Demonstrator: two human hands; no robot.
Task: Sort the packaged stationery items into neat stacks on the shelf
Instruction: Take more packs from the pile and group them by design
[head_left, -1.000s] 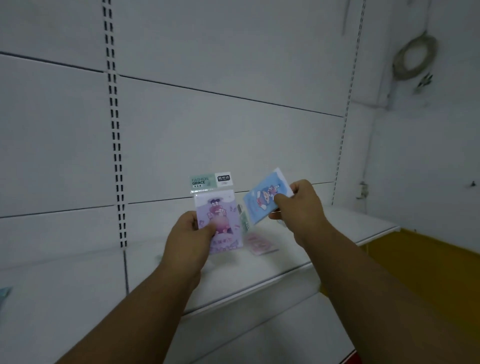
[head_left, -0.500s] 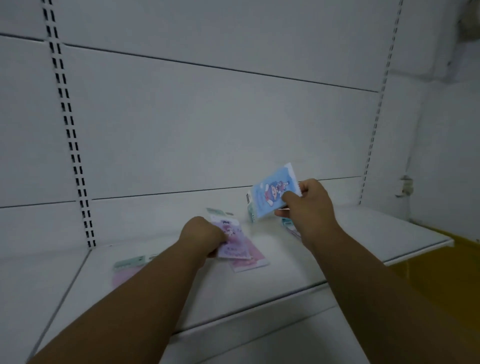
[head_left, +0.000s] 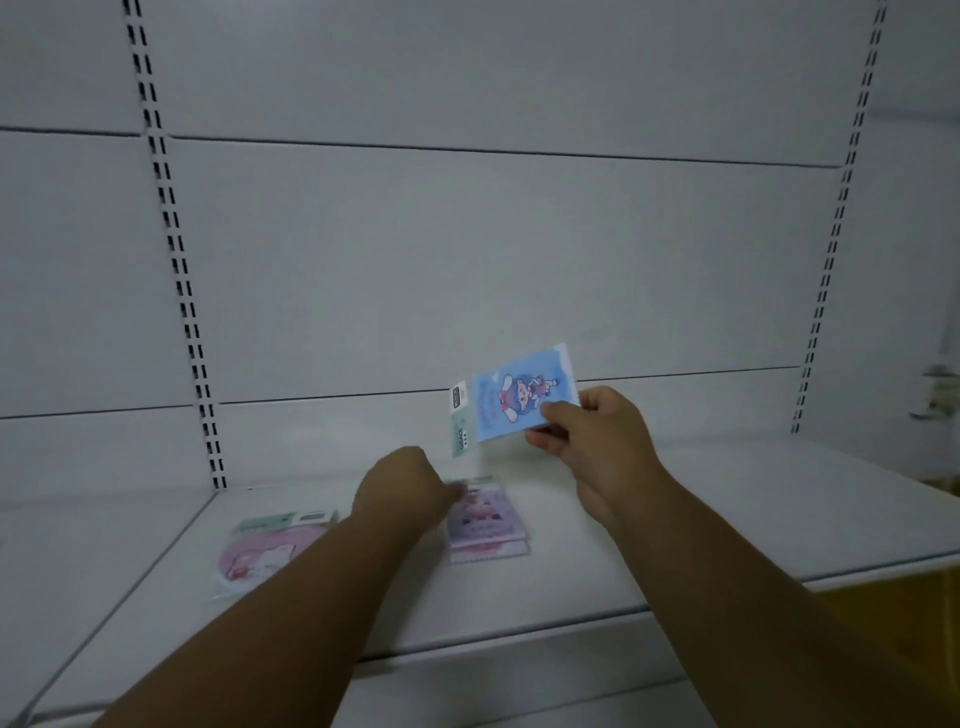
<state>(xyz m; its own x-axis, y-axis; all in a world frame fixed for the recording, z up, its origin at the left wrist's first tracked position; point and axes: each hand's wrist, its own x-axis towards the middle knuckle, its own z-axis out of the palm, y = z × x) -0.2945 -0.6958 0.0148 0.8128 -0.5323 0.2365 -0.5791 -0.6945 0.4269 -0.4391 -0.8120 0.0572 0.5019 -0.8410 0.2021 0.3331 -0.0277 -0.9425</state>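
Note:
My right hand (head_left: 597, 441) holds a blue cartoon packet (head_left: 519, 400) by its right edge, in the air above the white shelf (head_left: 727, 519), with its green header card pointing left. A purple cartoon packet (head_left: 485, 522) lies flat on top of a small stack of pink packets in the middle of the shelf. My left hand (head_left: 405, 488) is blurred, its curled fingers at that packet's upper left corner; whether it still grips the packet is unclear. A pink round packet (head_left: 260, 556) with a green header lies further left, partly behind my left forearm.
The white back panel carries slotted uprights at the left (head_left: 182, 291) and right (head_left: 826, 270). The shelf's front edge (head_left: 519, 631) runs below my forearms. A yellow surface (head_left: 914, 613) shows at the lower right, beyond the shelf's end.
My left hand brought the purple packet down from the air onto the pink stack, where it now lies flat. The right hand kept the blue packet raised. The view swung left.

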